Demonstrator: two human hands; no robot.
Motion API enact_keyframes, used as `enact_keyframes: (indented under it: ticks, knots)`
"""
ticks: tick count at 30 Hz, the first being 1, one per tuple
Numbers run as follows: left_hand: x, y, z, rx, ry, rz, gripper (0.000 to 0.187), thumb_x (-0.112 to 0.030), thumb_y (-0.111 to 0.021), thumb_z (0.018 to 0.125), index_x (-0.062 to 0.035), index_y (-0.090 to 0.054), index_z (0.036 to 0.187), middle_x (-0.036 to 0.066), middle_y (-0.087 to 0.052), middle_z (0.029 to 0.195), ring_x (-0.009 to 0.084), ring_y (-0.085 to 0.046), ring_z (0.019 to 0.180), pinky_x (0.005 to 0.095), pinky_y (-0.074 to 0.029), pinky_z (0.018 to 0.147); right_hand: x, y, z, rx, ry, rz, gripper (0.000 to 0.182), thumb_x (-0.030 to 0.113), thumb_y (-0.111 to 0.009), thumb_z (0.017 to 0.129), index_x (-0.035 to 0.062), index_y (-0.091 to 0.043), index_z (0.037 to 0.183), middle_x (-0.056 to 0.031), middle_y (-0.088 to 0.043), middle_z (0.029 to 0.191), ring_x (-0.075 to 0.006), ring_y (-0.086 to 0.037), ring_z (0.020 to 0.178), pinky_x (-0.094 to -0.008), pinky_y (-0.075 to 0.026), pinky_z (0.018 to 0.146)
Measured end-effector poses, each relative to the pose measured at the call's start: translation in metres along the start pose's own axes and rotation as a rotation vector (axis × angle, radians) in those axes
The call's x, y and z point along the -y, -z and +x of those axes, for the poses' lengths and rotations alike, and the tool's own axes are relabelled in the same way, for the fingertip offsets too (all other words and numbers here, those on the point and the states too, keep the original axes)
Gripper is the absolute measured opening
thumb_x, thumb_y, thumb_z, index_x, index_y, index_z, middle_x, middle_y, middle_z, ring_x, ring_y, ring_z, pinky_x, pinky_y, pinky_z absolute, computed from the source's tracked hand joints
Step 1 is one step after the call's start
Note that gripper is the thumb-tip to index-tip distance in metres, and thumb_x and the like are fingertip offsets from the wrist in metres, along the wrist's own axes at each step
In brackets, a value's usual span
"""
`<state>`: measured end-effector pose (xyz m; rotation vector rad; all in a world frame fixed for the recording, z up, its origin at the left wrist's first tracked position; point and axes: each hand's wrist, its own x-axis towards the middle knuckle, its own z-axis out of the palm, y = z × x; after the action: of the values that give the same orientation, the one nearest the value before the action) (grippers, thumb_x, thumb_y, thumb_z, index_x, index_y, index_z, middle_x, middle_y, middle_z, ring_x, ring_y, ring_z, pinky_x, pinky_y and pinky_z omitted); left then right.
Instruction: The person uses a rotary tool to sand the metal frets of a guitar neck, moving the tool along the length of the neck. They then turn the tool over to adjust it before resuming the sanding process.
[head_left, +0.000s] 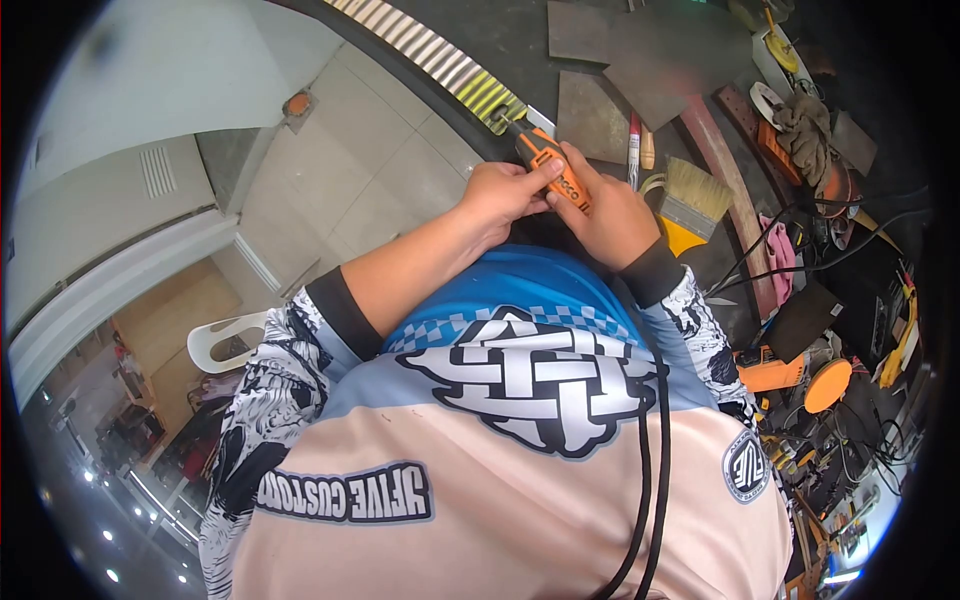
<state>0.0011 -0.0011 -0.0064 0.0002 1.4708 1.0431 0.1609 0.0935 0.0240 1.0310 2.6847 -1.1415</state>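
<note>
An orange and black rotary tool (pixel 548 162) is held between both hands, its tip pointing up and left. My left hand (pixel 507 200) has its thumb and fingers closed on the tool's near side. My right hand (pixel 612 215) wraps round the tool's rear body from the right. The tool's tip touches or nearly touches the end of a long ribbed metal strip (pixel 440 63), where the ridges look yellowish. This strip runs up and left along the dark table's edge.
Right of the hands lie a wide paintbrush (pixel 697 195), a red and white marker (pixel 634 145), metal plates (pixel 592 115) and a long reddish bar (pixel 728 180). Cables, a glove (pixel 805 130) and an orange sander (pixel 775 372) are farther right. A white chair (pixel 205 345) stands at left.
</note>
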Motion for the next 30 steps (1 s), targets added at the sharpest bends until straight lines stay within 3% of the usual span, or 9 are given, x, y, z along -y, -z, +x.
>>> enact_keyframes:
  ticks: [14,30]
  knots:
    - [-0.014,-0.016,0.011,-0.015,0.019,0.037,0.048,-0.038,-0.083,0.092,0.0074,-0.07,0.102,0.012,-0.072,0.095,0.0181,-0.071,0.085,0.0283,-0.06,0.076,-0.012,0.01,0.008,-0.025,-0.016,0.068,0.072,0.041,-0.069,0.095,0.0124,-0.045,0.157,-0.0274,-0.072,0.091,-0.045,-0.073,0.084,-0.0514,-0.058,0.076]
    - [-0.013,-0.016,0.005,0.034,-0.001,0.045,0.049,-0.039,-0.083,0.092,0.0073,-0.069,0.101,0.012,-0.071,0.096,0.0185,-0.071,0.084,0.0274,-0.061,0.076,-0.008,0.013,-0.003,-0.058,-0.012,0.012,0.071,0.041,-0.069,0.095,0.0172,-0.045,0.157,-0.0249,-0.071,0.088,-0.0442,-0.072,0.082,-0.0512,-0.058,0.073]
